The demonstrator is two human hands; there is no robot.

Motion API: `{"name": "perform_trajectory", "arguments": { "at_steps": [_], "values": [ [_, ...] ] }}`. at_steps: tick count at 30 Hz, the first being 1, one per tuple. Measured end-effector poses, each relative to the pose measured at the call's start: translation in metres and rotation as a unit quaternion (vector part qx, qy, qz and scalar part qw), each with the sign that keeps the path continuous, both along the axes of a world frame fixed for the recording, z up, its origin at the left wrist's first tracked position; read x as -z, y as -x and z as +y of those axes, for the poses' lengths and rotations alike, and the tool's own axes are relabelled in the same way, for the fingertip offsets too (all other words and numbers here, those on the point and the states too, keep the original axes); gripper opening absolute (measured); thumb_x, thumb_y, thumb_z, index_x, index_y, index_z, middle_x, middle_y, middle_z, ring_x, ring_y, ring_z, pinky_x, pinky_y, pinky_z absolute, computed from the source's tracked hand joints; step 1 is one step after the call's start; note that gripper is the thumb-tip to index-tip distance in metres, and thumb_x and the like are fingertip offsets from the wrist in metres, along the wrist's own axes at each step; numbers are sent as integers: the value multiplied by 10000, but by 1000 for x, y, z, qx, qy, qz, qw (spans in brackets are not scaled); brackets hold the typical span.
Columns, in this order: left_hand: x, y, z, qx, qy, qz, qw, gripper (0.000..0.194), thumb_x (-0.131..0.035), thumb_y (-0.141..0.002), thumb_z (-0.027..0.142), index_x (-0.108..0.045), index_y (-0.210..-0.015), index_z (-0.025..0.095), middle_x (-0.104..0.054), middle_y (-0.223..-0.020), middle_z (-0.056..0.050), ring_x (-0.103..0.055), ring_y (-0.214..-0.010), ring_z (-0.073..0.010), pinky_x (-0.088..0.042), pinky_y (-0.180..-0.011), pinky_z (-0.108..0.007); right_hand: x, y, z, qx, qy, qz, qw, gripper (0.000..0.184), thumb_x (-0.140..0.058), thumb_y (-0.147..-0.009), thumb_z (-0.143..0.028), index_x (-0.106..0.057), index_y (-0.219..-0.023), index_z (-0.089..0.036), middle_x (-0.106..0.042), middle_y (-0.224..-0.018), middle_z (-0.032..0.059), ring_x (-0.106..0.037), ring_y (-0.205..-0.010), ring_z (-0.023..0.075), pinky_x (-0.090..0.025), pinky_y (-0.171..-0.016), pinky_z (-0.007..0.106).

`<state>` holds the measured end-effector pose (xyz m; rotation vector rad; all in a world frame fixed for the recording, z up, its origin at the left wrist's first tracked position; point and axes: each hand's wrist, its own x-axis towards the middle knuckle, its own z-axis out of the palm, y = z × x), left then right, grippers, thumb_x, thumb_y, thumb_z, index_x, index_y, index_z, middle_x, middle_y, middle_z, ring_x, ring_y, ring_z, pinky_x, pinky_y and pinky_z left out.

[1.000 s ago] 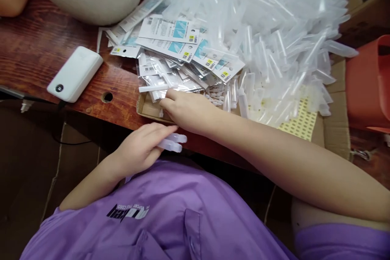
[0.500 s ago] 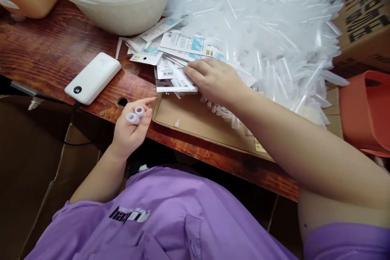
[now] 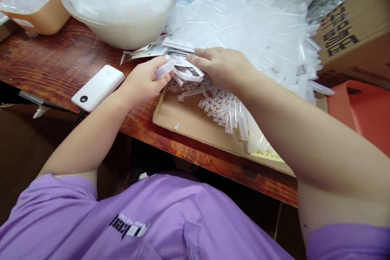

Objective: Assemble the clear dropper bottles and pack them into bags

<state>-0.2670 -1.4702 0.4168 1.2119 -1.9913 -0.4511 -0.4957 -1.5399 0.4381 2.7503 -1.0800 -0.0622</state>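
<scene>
My left hand is closed around translucent plastic tubes, held at the left side of a clear-and-white packet. Two tubes showed in this hand earlier; now the fingers partly cover them. The packet's near edge gapes a little. From the right, my right hand pinches the packet between thumb and fingers. Other printed packets lie in a loose pile behind. Below both hands, small white plastic tips are heaped in a shallow cardboard tray, with a few loose tubes beside them.
A large heap of translucent tubes rises behind the tray. A filled white bowl and an orange container stand at the back left. A white power bank lies on the wooden table. Rightward are a carton and red bin.
My left hand has moved up and right with the tubes, from the table edge to the packet. My right hand stays at the packet, whose near edge has lifted and bulged open.
</scene>
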Motion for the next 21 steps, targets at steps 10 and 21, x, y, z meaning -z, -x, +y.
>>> {"name": "perform_trajectory", "arguments": {
  "at_steps": [10, 21],
  "values": [
    [27, 22, 12, -5, -119, -128, 985, 259, -581, -824, 208, -658, -1071, 204, -727, -952, -41, -688, -852, -239, -544, -795, -348, 39, 5, 22, 77, 46, -65, 994, 512, -231, -1003, -197, -456, -1462, -160, -574, -1356, 187, -540, -1254, 304, -342, -1123, 550],
    [44, 21, 88, 23, -47, -195, 979, 149, -551, -882, 200, -655, -982, 162, -740, -941, -98, -702, -875, -273, -534, -794, -399, 37, 5, 14, 199, -66, -101, 973, 767, -452, -855, -75, -147, -1558, -48, -292, -1556, 274, -372, -1430, 343, -430, -1077, 455]
  ]
}}
